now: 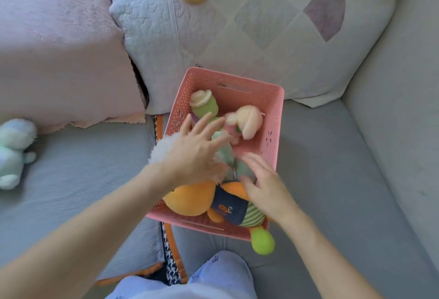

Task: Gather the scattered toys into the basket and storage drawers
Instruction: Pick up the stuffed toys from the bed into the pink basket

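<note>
Both hands, left hand [197, 149] and right hand [263, 184], fingers spread, are pressing plush toys [247, 123] down into the pink basket [273, 137]; next, likely fetching the pastel toy [14, 151] lying well apart on the sofa

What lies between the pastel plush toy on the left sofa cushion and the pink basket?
Nothing visible blocks it. The pastel plush toy lies on bare grey sofa cushion, with open seat across to the pink basket, though a white fluffy toy sits at its left wall.

basket [273, 99] far corner seemingly free; plush toys [190, 200] crowding near end
</note>
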Demonstrator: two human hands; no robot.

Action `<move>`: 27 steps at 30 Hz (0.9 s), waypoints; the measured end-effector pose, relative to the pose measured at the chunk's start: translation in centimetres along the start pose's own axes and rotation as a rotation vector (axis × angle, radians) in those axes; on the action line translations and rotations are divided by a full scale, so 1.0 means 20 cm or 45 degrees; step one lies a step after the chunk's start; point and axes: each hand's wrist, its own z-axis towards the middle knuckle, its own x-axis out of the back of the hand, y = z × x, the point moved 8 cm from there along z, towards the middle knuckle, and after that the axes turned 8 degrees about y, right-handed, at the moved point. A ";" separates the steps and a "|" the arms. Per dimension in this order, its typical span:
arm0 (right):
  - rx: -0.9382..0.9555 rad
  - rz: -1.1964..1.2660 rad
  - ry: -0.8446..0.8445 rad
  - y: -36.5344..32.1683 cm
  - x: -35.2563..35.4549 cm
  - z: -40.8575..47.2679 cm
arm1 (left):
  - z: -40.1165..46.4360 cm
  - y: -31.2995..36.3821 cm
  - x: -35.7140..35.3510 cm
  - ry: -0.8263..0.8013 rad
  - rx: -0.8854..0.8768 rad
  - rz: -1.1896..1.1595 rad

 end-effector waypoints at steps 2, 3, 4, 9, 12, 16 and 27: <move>0.046 -0.058 -0.298 -0.01 -0.12 -0.08 | -0.12 -0.20 -0.11 -0.429 0.188 0.054; 0.109 -0.144 -0.457 -0.01 -0.19 -0.13 | -0.19 -0.23 -0.15 -0.579 0.200 0.030; 0.191 -0.263 -0.574 -0.02 -0.25 -0.18 | -0.25 -0.22 -0.19 -0.660 0.155 0.025; 0.179 -0.570 -0.576 0.08 -0.43 -0.20 | -0.29 -0.14 -0.35 -0.545 0.102 0.255; 0.046 -0.707 -0.611 0.18 -0.59 -0.13 | -0.25 -0.12 -0.54 -0.524 0.135 0.402; 0.077 -0.913 -0.671 0.27 -0.71 -0.06 | -0.25 -0.13 -0.72 -0.508 0.244 0.481; -0.098 -0.471 -0.218 0.21 -0.40 0.07 | -0.33 -0.30 -0.51 -0.364 0.211 -0.059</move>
